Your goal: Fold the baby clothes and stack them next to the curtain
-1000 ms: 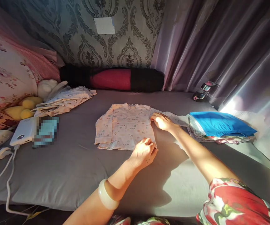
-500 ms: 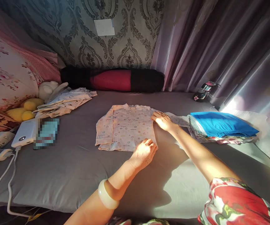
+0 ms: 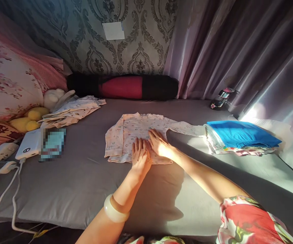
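A small pale printed baby top (image 3: 126, 134) lies flat on the grey bed sheet (image 3: 72, 183). Its left sleeve is folded in over the body. Its right sleeve (image 3: 187, 128) stretches out towards a pile of folded clothes. My left hand (image 3: 140, 156) lies flat and open on the lower middle of the top, fingers together and pointing away from me. A pale bangle (image 3: 113, 210) sits on that wrist. My right hand (image 3: 159, 143) rests open right beside it on the fabric, fingers spread.
A folded pile topped by a blue cloth (image 3: 240, 135) lies at the right. More folded baby clothes (image 3: 72, 109), a soft toy (image 3: 34, 115), a power bank (image 3: 30, 148) with cables, a red-and-black bolster (image 3: 122, 87) and a small flask (image 3: 221, 98) surround the bed.
Both hands left the top's right edge and moved left onto the middle of the garment, now lying flat side by side. The right sleeve now shows fully stretched out.
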Motion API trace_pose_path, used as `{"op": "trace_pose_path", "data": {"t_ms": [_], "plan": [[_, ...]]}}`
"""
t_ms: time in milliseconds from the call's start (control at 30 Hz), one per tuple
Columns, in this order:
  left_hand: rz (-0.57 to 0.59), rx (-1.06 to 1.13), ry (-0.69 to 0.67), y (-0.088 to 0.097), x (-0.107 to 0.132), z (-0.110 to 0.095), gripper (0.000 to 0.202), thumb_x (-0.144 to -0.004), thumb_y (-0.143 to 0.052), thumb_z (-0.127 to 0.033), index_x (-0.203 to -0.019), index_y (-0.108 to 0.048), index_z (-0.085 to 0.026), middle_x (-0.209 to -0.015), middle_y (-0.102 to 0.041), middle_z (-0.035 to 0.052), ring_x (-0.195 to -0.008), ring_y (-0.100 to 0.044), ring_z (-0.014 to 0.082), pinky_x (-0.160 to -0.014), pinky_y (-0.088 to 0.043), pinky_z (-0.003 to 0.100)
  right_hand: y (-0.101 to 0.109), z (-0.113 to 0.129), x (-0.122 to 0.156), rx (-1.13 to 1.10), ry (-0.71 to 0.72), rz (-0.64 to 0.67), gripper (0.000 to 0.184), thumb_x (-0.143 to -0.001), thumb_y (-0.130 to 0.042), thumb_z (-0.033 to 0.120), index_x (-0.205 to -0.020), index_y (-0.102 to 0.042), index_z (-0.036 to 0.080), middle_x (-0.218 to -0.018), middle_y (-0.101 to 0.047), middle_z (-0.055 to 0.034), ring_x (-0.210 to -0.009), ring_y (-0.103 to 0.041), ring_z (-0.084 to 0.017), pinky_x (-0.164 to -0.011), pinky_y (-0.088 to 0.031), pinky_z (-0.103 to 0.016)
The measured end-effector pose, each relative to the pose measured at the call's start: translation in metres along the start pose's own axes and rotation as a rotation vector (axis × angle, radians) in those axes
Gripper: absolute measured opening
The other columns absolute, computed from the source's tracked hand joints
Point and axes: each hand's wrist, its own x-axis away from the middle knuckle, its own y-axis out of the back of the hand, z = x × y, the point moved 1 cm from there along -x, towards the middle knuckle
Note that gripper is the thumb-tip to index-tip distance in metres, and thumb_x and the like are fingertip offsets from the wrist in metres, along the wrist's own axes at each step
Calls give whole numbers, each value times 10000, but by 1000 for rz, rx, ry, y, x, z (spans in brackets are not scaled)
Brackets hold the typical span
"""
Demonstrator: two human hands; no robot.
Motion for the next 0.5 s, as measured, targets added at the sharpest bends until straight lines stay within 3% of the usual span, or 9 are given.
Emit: {"op": "trace_pose_path", "data": {"t_ms": [200,400,500], "plan": [[120,-23,5,-10,3,3,494,-930,-414,-159,-1398,-483,-19,-1506,-445,233,-1442,-354,364,-1165,-338,520,-22,1,7,52,-132,63,538,-1025,-282,311,-1505,-427,116,-1587,-346,-136,-1476,-288,-307,-1204,-224,-510],[175,8,-25,11,2,13,480,-986,-399,-315,-1406,-487,-101,-1516,-455,184,-1429,-383,350,-1144,-346,550,-14,0,13,123,-121,59,560,-1034,-250,363,-1520,-414,140,-1595,-328,-145,-1471,-293,-327,-1195,-234,-511],[155,18,-94,26,3,31,410,-994,-400,-337,-1298,-570,-122,-1410,-559,187,-1342,-487,324,-1085,-418,480,-10,1,14,133,-107,72,571,-1033,-254,376,-1523,-403,123,-1595,-325,-164,-1469,-289,-340,-1192,-232,-516]]}}
